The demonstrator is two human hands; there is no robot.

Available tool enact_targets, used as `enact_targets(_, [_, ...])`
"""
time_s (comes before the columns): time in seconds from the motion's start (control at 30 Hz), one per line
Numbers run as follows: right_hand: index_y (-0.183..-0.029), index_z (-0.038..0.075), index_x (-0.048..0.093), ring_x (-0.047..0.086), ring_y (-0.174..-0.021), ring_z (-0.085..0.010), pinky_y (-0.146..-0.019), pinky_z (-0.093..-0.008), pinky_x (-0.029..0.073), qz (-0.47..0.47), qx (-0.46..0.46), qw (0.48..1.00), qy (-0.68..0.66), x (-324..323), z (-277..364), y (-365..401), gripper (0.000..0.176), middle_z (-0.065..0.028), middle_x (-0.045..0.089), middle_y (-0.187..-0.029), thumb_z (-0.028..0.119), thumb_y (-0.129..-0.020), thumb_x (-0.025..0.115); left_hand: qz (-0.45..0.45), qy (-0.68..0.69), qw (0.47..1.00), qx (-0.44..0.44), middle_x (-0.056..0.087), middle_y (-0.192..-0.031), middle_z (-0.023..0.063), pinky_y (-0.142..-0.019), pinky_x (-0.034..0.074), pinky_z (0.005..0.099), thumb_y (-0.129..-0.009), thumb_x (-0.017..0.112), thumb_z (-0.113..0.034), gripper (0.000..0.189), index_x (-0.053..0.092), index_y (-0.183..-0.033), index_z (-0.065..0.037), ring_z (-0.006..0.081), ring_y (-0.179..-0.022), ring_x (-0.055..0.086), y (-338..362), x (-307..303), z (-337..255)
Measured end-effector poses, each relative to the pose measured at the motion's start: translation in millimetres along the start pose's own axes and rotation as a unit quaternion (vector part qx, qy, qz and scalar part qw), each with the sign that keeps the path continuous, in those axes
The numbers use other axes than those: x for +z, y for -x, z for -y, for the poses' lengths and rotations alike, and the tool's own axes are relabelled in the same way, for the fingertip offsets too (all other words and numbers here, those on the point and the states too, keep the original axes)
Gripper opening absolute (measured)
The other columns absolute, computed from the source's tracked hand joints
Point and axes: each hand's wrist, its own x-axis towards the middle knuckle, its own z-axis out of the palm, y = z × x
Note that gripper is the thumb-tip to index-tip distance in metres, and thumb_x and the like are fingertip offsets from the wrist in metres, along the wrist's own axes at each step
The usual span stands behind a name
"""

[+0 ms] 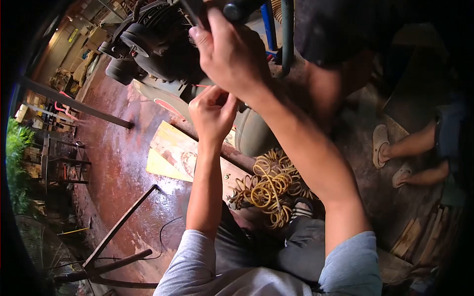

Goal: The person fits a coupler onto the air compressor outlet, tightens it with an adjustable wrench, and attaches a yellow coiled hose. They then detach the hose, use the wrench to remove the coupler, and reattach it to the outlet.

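An air compressor, with a dark pump head (160, 47) and a rounded tank (254, 132), lies in front of me. My right hand (232, 56) is raised over it, fingers closed around a dark, flat, bar-like piece (193, 11) that runs out of the top of the view. Below it, close to the compressor body, my left hand (212, 111) is closed in a pinch. What its fingers hold is hidden. A thin red line shows beside its knuckles. The right wrist crosses just above the left fingers.
A coiled yellow hose (269, 185) lies by my feet, beside a wooden board (170, 150). Another person's legs (414, 145) are at the right, and someone stands close at the upper right. Wood pieces (422, 237) lie lower right; a metal frame (121, 217) stands lower left.
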Motion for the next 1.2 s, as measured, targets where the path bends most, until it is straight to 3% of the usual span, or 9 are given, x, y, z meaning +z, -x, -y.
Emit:
enact_targets(0.13, [-0.093,0.005,0.053,0.067,-0.064,-0.0347,-0.056,-0.0465,0.053,-0.113,-0.154,0.981,-0.018,14,15,-2,0.021,-0.0182,0.065,-0.077,0.024,-0.092,0.062,0.001,-0.092,0.988,0.12,0.063,-0.058,0.0108,-0.057,0.05,0.0325,-0.075,0.077,-0.018,0.022,0.071,-0.08,0.003,0.0199,-0.056,0.066,-2,-13,-8])
enact_targets(0.17, [-0.113,0.008,0.055,0.068,-0.077,-0.0397,-0.059,-0.0471,0.052,-0.005,-0.068,0.997,-0.047,8,24,9,0.026,-0.0213,0.066,-0.086,0.024,-0.094,0.062,-0.019,-0.108,0.978,0.179,0.062,-0.055,0.0102,-0.057,0.051,0.0345,-0.074,0.078,-0.02,0.025,0.071,-0.078,0.004,0.0233,-0.055,0.067,-2,-16,-9])
enact_targets(0.2, [-0.121,0.007,0.056,0.068,-0.074,-0.0361,-0.057,-0.045,0.053,-0.012,-0.099,0.994,-0.045,13,29,16,0.033,-0.0195,0.067,-0.088,0.022,-0.093,0.064,0.029,-0.166,0.98,0.109,0.069,-0.074,0.0114,-0.072,0.053,0.0384,-0.078,0.076,-0.024,0.03,0.071,-0.092,0.002,0.0269,-0.076,0.07,7,-24,-2])
enact_targets(0.27, [-0.129,0.004,0.054,0.067,-0.07,-0.0307,-0.051,-0.0415,0.055,-0.059,-0.176,0.983,0.002,38,27,39,0.041,-0.0152,0.066,-0.088,0.02,-0.093,0.065,0.028,-0.205,0.976,0.07,0.069,-0.075,0.0113,-0.072,0.053,0.0384,-0.078,0.076,-0.024,0.03,0.071,-0.093,0.002,0.0267,-0.077,0.07,21,-26,15])
enact_targets(0.4, [-0.142,0.007,0.049,0.065,-0.083,-0.0226,-0.05,-0.0352,0.06,0.041,-0.249,0.965,0.071,52,33,82,0.057,-0.0111,0.064,-0.094,0.018,-0.088,0.064,-0.038,-0.135,0.99,0.017,0.069,-0.076,0.0112,-0.073,0.052,0.0384,-0.079,0.076,-0.024,0.031,0.071,-0.094,0.002,0.0264,-0.078,0.069,51,-15,45])
enact_targets(0.67, [-0.133,0.015,0.06,0.065,-0.086,-0.0219,-0.061,-0.0334,0.06,0.063,-0.301,0.951,0.036,54,33,108,0.047,-0.0046,0.062,-0.092,0.02,-0.086,0.062,-0.062,-0.055,0.992,-0.1,0.068,-0.08,0.0111,-0.075,0.051,0.0385,-0.08,0.075,-0.024,0.031,0.07,-0.097,0.001,0.0258,-0.081,0.068,79,5,62])
enact_targets(1.07, [-0.13,0.017,0.059,0.066,-0.086,-0.022,-0.085,-0.0498,0.058,0.097,-0.343,0.934,0.018,60,16,139,0.045,-0.006,0.064,-0.09,0.023,-0.086,0.058,-0.052,-0.057,0.99,-0.114,0.067,-0.085,0.0108,-0.077,0.05,0.0385,-0.082,0.074,-0.025,0.032,0.068,-0.101,0.0,0.025,-0.085,0.066,78,10,59])
enact_targets(1.13, [-0.123,0.022,0.064,0.064,-0.095,-0.0181,-0.076,-0.0341,0.058,0.069,-0.362,0.928,0.046,59,15,141,0.035,-0.0012,0.063,-0.098,0.024,-0.089,0.056,-0.047,-0.067,0.991,-0.106,0.067,-0.086,0.0108,-0.078,0.05,0.0385,-0.082,0.074,-0.025,0.032,0.068,-0.102,0.0,0.0248,-0.086,0.066,75,9,57])
enact_targets(1.2, [-0.123,0.021,0.064,0.061,-0.087,-0.0142,-0.071,-0.0319,0.056,0.046,-0.373,0.925,0.056,56,12,136,0.035,0.0003,0.061,-0.093,0.024,-0.089,0.057,-0.042,-0.081,0.992,-0.092,0.067,-0.087,0.0107,-0.078,0.05,0.0385,-0.083,0.074,-0.025,0.032,0.068,-0.103,0.0,0.0247,-0.087,0.065,70,10,55])
